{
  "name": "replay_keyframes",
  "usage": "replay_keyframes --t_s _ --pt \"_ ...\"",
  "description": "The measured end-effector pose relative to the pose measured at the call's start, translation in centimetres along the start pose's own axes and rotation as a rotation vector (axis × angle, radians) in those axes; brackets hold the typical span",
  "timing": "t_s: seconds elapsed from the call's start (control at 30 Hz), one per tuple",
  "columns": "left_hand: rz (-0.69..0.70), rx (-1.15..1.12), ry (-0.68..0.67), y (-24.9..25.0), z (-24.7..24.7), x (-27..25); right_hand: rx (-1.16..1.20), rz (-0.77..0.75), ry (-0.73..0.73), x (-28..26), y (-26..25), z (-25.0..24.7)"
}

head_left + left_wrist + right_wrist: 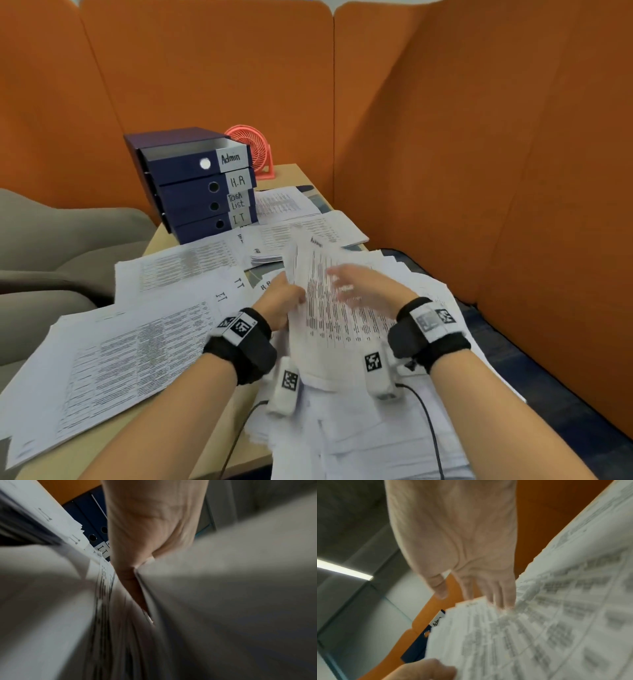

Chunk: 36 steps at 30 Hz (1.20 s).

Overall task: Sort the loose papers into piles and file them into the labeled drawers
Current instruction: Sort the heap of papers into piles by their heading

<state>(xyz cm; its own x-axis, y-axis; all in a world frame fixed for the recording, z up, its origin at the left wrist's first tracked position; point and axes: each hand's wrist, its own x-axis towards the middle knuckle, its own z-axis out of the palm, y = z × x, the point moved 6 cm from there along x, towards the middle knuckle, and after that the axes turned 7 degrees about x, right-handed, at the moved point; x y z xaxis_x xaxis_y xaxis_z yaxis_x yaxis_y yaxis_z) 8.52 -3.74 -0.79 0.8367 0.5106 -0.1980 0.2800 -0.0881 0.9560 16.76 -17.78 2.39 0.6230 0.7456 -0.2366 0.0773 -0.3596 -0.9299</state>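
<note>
Near the desk's front edge, the left hand [286, 301] pinches the raised sheaf [329, 308] by its left side; the right hand [363, 287], fingers spread, rests on its face.

Papers [342, 318] matt white; drawers [202, 192] smooth navy card w/ paper labels; partition [479, 137] orange cloth

The drawers [198, 192] stand at the back of the table [161, 236], one on top of the other. A fan [251, 150] sits just behind them to the right. Papers [102, 363] lie spread in front. Both hands [284, 301] meet over the near right pile [359, 428], maybe lifting some sheets [329, 322].
</note>
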Motion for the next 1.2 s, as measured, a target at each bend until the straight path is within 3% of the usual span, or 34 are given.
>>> replay_keyframes --t_s 0.1,0.13,0.23,0.3,0.43,0.53,0.63,0.73,0.8,0.87,0.93,1.0,1.1,1.2 --pt "0.12 -0.085 0.153 2.5 -2.0 -0.6 0.068 -0.132 0.511 -0.6 -0.6 -6.0" --pt "0.202 -0.095 0.198 4.3 -2.5 -1.1 0.157 -0.127 0.586 -1.0 -0.4 -7.4" --pt "0.492 -0.068 0.297 10.2 -3.2 -3.2 0.35 -0.174 0.466 -0.6 -1.7 -8.6" --pt "0.659 -0.032 0.316 14.0 -3.0 -4.6 0.383 -0.355 0.477 -1.3 -4.4 -9.3" --pt "0.82 -0.03 0.316 18.2 -2.7 -5.7 0.415 -0.631 0.541 -2.9 -8.3 -10.1" --pt "0.735 -0.024 0.339 16.0 -2.9 -3.8 0.411 -0.627 0.514 -2.1 -6.6 -9.3" --pt "0.497 0.021 0.32 9.9 -2.6 -0.2 0.379 -0.432 0.448 -0.1 -1.3 -8.0" --pt "0.255 0.227 0.2 4.7 -1.6 2.3 0.23 -0.243 0.297 2.1 3.0 -6.4" --pt "0.201 0.311 0.202 3.6 -1.8 3.7 0.186 -0.203 0.292 3.6 3.5 -6.4" --pt "0.222 0.358 0.258 4.3 -2.7 5.0 0.23 -0.203 0.385 4.4 2.7 -7.4" --pt "0.225 0.304 0.271 5.3 -3.5 6.4 0.308 -0.224 0.48 5.5 2.0 -8.6" --pt "0.142 0.129 0.227 5.5 -4.0 7.7 0.459 -0.23 0.539 6.2 1.7 -9.5" --pt "-0.047 -0.159 0.03 4.9 -2.8 8.4 0.619 -0.218 0.604 6.9 2.0 -10.2" --pt "-0.042 -0.193 -0.053 4.1 -1.7 8.4 0.698 -0.153 0.572 7.7 4.2 -9.3"
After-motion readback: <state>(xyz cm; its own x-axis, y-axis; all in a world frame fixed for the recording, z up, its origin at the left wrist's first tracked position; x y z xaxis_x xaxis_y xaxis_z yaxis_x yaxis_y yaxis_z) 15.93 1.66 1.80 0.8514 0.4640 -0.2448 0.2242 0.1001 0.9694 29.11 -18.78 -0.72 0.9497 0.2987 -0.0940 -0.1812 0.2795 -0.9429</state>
